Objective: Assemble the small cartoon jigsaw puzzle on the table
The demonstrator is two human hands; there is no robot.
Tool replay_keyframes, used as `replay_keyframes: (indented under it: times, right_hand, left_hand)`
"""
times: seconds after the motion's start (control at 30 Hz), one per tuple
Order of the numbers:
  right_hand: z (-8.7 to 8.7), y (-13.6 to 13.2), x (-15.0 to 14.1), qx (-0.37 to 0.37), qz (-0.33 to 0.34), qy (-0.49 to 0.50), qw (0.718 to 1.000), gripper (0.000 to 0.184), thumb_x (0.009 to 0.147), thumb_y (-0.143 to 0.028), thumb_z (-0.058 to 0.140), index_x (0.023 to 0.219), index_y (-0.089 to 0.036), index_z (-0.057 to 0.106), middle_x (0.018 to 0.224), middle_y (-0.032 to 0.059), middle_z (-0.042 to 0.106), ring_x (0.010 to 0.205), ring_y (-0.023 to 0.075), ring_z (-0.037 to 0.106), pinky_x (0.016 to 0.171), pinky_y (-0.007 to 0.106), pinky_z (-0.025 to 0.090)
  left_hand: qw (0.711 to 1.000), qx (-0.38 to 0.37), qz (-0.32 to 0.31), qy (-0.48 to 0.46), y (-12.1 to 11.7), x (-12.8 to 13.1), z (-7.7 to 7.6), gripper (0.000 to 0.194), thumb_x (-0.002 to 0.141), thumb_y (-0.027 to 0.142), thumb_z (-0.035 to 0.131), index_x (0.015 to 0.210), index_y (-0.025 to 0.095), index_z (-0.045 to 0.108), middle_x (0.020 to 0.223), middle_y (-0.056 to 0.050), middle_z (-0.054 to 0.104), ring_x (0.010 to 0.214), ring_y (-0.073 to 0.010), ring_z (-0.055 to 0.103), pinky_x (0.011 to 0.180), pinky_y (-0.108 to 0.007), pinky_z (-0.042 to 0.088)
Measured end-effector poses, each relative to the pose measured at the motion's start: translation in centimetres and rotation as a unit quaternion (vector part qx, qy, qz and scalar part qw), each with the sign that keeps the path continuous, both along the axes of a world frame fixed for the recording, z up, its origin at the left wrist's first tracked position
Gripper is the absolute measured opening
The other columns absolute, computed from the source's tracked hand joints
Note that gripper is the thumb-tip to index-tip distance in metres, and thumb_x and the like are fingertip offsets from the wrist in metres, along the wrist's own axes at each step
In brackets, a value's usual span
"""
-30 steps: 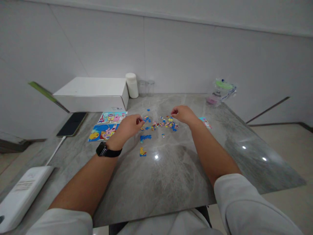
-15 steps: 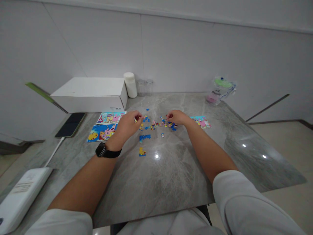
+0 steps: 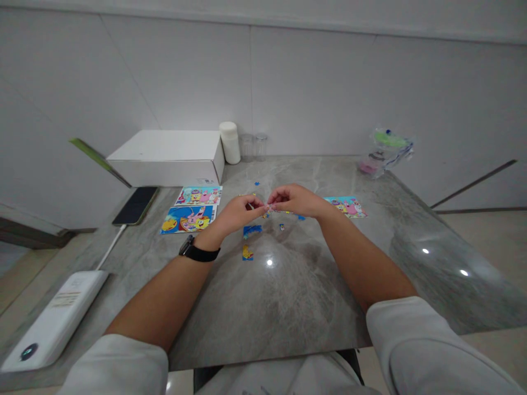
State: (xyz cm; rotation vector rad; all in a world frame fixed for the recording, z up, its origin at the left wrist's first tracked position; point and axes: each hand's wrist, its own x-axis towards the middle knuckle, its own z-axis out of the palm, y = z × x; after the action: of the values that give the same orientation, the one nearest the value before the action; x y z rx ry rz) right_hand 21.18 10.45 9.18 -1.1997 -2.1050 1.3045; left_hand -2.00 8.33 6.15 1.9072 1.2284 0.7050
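My left hand (image 3: 242, 213) and my right hand (image 3: 296, 201) meet fingertip to fingertip above the middle of the table. Both are closed in a pinch on small jigsaw puzzle pieces (image 3: 269, 208), whose outlines the fingers mostly hide. Beneath and behind the hands lies a scatter of loose pieces, largely covered. Nearer to me are a joined blue section (image 3: 252, 232), a small yellow and blue section (image 3: 247, 253) and a single loose piece (image 3: 281, 226). Farther back rests one blue piece (image 3: 257, 184).
Two cartoon picture cards (image 3: 189, 220) lie left of my left hand; another card (image 3: 352, 206) is partly behind my right forearm. A phone (image 3: 135, 206) is cabled to a white power bank (image 3: 57, 318). A white box (image 3: 164, 159), white bottle (image 3: 229, 144), clear glasses (image 3: 261, 148) and plastic bag (image 3: 385, 153) stand at the back.
My hands have come together over the loose pieces, the left moving right and the right moving left. The view has shifted slightly. The blue and yellow sections stay on the table.
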Motion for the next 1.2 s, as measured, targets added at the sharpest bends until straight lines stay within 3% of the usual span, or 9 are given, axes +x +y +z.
replay_keyframes:
  times: [0.13,0.3,0.63,0.83,1.07,1.2]
  right_hand:
    - [0.0,-0.1,-0.2,-0.004,0.006,0.010,1.000,0.017,0.090,-0.023,0.070,0.106,-0.017,0.074,0.091,0.0033,0.078,0.081,0.0140,0.069,0.074,0.024,0.054]
    - [0.3,-0.2,-0.2,0.005,-0.025,0.022,0.999,0.023,0.098,-0.029,0.064,0.117,-0.018,0.071,0.094,0.0031,0.076,0.076,0.0123,0.065,0.068,0.022,0.051]
    - [-0.9,0.3,-0.6,-0.035,-0.030,0.087,0.995,0.025,0.084,-0.026,0.077,0.106,-0.018,0.068,0.080,-0.0019,0.068,0.071,0.0116,0.060,0.065,0.022,0.047]
    - [-0.8,0.3,-0.7,-0.035,-0.054,0.103,0.993,0.026,0.082,-0.031,0.080,0.101,-0.017,0.067,0.080,-0.0018,0.067,0.070,0.0110,0.060,0.062,0.021,0.046]
    - [-1.1,0.6,-0.5,-0.045,-0.022,0.122,0.991,0.024,0.079,-0.028,0.084,0.095,-0.019,0.070,0.077,-0.0015,0.070,0.067,0.0110,0.060,0.059,0.022,0.047]
    - [-1.3,0.6,-0.4,-0.052,-0.028,0.120,0.991,0.023,0.077,-0.026,0.085,0.093,-0.020,0.070,0.074,-0.0024,0.068,0.065,0.0109,0.059,0.057,0.022,0.044]
  left_hand:
    - [0.999,-0.029,-0.007,-0.032,0.0,0.0,-0.1,0.037,0.085,0.054,0.070,0.087,0.018,0.075,0.079,-0.001,0.071,0.071,-0.0146,0.059,0.064,-0.026,0.044]
    - [0.995,-0.054,0.036,-0.076,0.0,0.0,0.1,0.035,0.083,0.052,0.070,0.089,0.018,0.076,0.075,0.000,0.067,0.064,-0.0120,0.053,0.058,-0.024,0.039]
    - [0.992,-0.067,0.053,-0.092,-0.1,0.1,0.2,0.034,0.081,0.051,0.071,0.086,0.017,0.077,0.074,0.000,0.066,0.063,-0.0116,0.051,0.057,-0.024,0.039]
    - [0.992,-0.085,0.022,-0.094,-0.4,0.2,0.1,0.033,0.082,0.049,0.069,0.087,0.017,0.078,0.069,0.002,0.062,0.060,-0.0105,0.048,0.055,-0.024,0.037]
    - [0.995,-0.045,-0.076,-0.046,-0.1,-0.4,-0.2,0.029,0.083,0.046,0.069,0.085,0.018,0.078,0.082,-0.002,0.074,0.074,-0.0147,0.063,0.070,-0.027,0.047]
    - [0.996,-0.040,-0.082,-0.017,-0.1,-0.6,-0.1,0.030,0.085,0.046,0.069,0.087,0.018,0.077,0.082,-0.002,0.074,0.074,-0.0149,0.063,0.070,-0.027,0.047]
